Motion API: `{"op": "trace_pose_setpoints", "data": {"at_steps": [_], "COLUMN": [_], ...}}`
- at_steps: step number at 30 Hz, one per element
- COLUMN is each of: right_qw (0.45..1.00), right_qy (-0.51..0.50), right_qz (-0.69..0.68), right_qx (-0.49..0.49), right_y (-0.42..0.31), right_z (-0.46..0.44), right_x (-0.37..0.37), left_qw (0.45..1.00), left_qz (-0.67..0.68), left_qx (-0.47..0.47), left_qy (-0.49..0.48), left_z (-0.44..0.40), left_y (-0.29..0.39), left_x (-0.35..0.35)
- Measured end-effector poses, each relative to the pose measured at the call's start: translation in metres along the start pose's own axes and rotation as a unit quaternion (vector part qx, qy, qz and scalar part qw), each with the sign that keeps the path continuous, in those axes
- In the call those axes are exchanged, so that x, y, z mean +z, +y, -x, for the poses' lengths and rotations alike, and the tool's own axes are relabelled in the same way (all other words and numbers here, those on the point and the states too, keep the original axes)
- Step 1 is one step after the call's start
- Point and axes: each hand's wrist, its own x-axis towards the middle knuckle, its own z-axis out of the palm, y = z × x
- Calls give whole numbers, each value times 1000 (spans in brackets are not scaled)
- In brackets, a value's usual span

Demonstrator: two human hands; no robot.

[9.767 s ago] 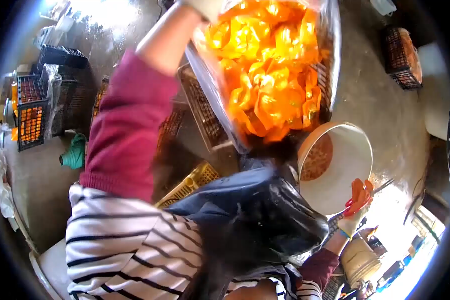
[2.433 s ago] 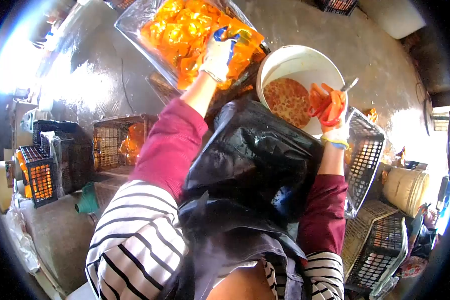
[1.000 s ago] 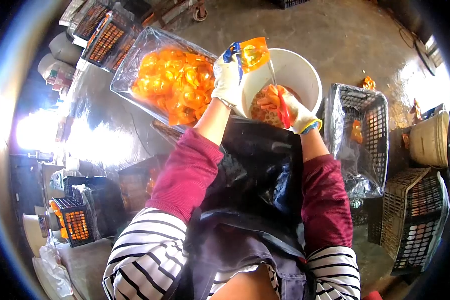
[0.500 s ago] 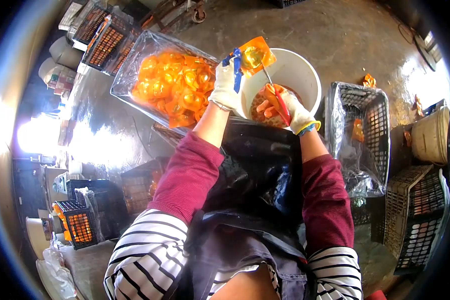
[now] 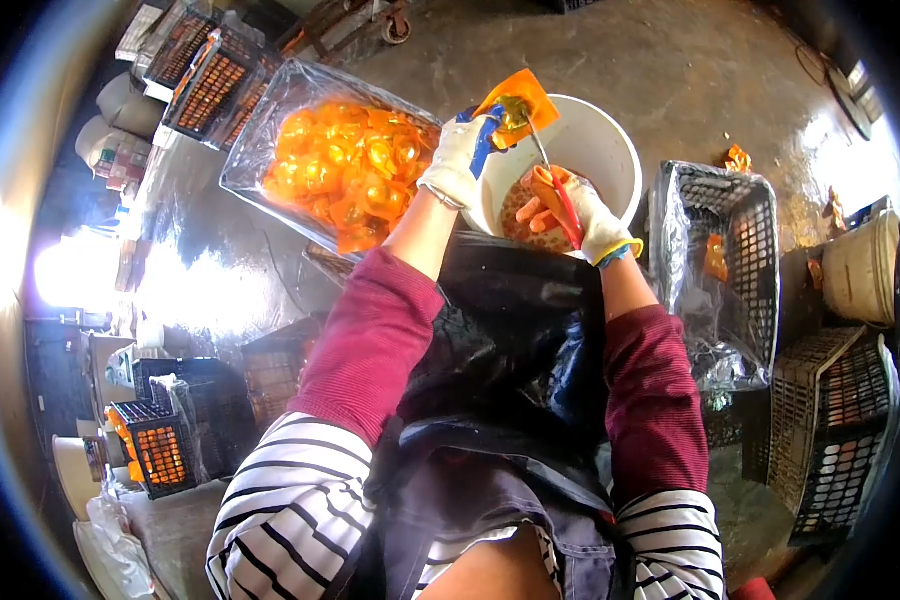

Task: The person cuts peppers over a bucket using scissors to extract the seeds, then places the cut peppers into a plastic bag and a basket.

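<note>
My left hand point(image 5: 460, 155), in a white and blue glove, grips a square orange plastic packet point(image 5: 532, 95) by its lower left edge. The packet has a rounded, shiny yellowish middle and is held over the left rim of a white bucket point(image 5: 622, 150). In my right hand point(image 5: 592, 220), gloved in white and orange, are red-handled scissors point(image 5: 567, 205). Their metal blades point up and touch or overlap the packet's lower edge. Below, the bucket holds a brownish mass of small round pieces point(image 5: 515, 205), partly hidden by my right hand.
Left of the bucket, a plastic-lined crate point(image 5: 245, 165) is heaped with similar orange packets point(image 5: 345, 165). On the right stands a black crate point(image 5: 765, 250) with a clear liner and an orange scrap point(image 5: 716, 258). More crates point(image 5: 835, 430) and a beige bucket point(image 5: 860, 270) line the right side.
The orange packet has tilted and shifted slightly up and to the right, with my left fingers now further across its lower edge. The scissors stay at the packet, slightly turned.
</note>
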Motion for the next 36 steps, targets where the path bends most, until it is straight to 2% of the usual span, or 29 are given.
{"op": "trace_pose_setpoints", "data": {"at_steps": [2,5,8,9,10,11,12,13,14,15,16,17,18,19,20,22,23,24,25,27,29,30,32,34,35,36], "right_qw": [1000,999,998,998,997,995,978,978,841,787,795,816,817,812,807,818,835,845,855,855,858,858,842,823,830,844], "right_qy": [6,27,41,44,50,56,21,94,153,146,153,154,134,143,149,161,165,168,169,204,205,204,230,231,222,228], "right_qz": [19,34,-8,-34,-61,-67,-203,164,510,589,573,546,549,553,555,543,522,505,487,474,466,465,480,510,506,481], "right_qx": [-2,17,37,32,26,39,-39,-89,-100,-105,-125,-113,-115,-124,-135,-104,-48,-50,-52,-54,-69,-77,-88,-98,-79,-62], "right_y": [-2,-1,6,13,19,18,28,32,35,31,27,35,28,25,8,27,11,16,23,26,33,36,11,20,9,10], "right_z": [1,5,-1,-6,-9,-4,3,-5,-13,-5,1,-9,-7,1,18,0,14,8,-6,-8,-18,-22,8,-5,4,2], "right_x": [-1,0,-4,-6,-9,-9,-6,-10,-17,-16,-14,-19,-17,-16,-3,-13,-3,-7,-15,-15,-23,-25,-4,-10,-2,-3], "left_qw": [1000,993,999,908,886,803,702,853,953,969,976,966,949,914,907,952,965,948,948,970,974,961,983,974,969,960], "left_qz": [3,-8,6,-379,-416,-533,-633,-440,-221,-175,-128,-31,25,41,36,-32,-71,-25,-98,-162,-189,-225,-134,-132,-128,-144], "left_qx": [-15,88,46,174,195,241,284,258,198,176,153,129,26,36,50,96,107,144,172,143,119,154,96,50,84,103], "left_qy": [-23,-82,9,34,63,115,157,110,56,-17,-86,-223,-313,-401,-416,-290,-226,-282,-250,-115,-26,-41,79,177,192,218], "left_z": [-6,0,-24,-21,-27,-33,-30,-27,-13,-17,-23,-24,-13,-5,4,25,34,4,3,24,32,29,49,75,77,88], "left_y": [1,4,0,10,10,15,25,27,34,27,17,4,6,14,18,28,34,23,28,37,35,23,10,3,-12,-16], "left_x": [0,15,18,18,16,16,29,46,73,90,107,129,147,158,164,158,150,110,78,27,-46,-98,-160,-194,-228,-232]}}
